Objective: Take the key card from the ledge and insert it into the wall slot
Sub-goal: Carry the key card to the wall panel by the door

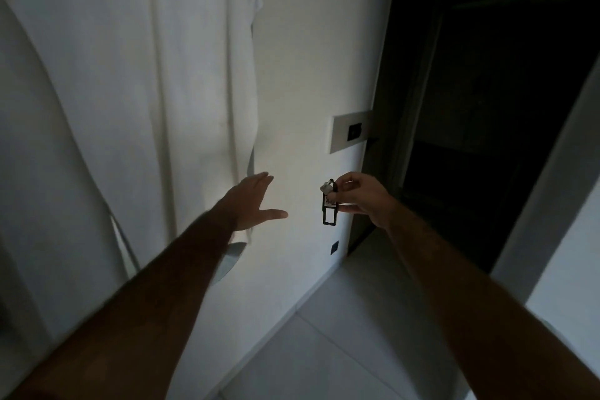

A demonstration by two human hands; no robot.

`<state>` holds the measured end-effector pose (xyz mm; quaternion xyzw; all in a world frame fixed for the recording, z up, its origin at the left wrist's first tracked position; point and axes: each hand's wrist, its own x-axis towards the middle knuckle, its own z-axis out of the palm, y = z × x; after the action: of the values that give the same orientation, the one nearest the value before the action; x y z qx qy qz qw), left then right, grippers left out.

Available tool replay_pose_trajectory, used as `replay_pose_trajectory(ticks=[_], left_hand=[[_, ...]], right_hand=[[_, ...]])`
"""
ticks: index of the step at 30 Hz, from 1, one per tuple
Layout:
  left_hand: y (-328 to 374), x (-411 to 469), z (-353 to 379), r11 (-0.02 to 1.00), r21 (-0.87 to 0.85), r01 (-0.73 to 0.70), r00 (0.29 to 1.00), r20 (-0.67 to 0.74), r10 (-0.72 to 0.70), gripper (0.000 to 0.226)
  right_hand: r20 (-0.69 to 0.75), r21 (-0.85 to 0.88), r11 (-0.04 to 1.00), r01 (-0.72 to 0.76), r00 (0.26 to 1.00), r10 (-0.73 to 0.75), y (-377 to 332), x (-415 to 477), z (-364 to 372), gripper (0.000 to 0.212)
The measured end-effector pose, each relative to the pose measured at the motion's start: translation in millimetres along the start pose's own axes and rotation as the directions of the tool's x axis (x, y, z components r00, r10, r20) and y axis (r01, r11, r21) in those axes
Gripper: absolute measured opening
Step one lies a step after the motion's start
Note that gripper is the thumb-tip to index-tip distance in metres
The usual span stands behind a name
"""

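The landmark here is the pale rectangular wall plate (351, 132) with a small dark slot (354, 132) set in it, mounted on the white wall (302, 75) just beside the edge of a dark doorway (487, 107).

Below that plate and a little toward the doorway, the right hand (363, 197) pinches the key card, a black-framed rectangular tag on a ring with a small silvery key (329, 201). Thumb and fingers are closed on its upper end, so the tag hangs downward from the pinch, its open black frame dangling free. That hold suits carrying more than inserting: the tag is off the ledge and in hand, but still below the plate and apart from it (the ledge itself I cannot pick out in this dim view).

To the far side of the plate from the doorway, and lower, the left hand (256, 201) is spread open with nothing in it, fingers extended toward the wall, near the hem of a white cloth (146, 75) hanging there. It looks held out for balance or to feel along the wall in the low light; whether it touches the wall cannot be told.

Judging from this, the pickup is done and the insertion is not. The tag would need to be raised to the plate and turned so a flat end meets the slot.
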<state>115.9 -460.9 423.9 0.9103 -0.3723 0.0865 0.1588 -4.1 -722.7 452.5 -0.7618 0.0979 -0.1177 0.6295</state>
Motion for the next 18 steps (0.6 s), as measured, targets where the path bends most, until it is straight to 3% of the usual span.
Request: replay_pose_trajectory(ticks=[7, 18], left_hand=[[50, 50, -11, 0.994, 0.012, -0.108, 0.989, -0.096, 0.109, 0.11], [84, 124, -22, 0.979, 0.033, -0.199, 0.97, -0.135, 0.202, 0.112]], right_hand=[[-0.069, -0.055, 0.995, 0.083, 0.994, -0.086, -26, 2, -59, 0.039], [-0.151, -0.061, 0.988, 0.144, 0.977, -0.152, -56, 25, -109, 0.039]])
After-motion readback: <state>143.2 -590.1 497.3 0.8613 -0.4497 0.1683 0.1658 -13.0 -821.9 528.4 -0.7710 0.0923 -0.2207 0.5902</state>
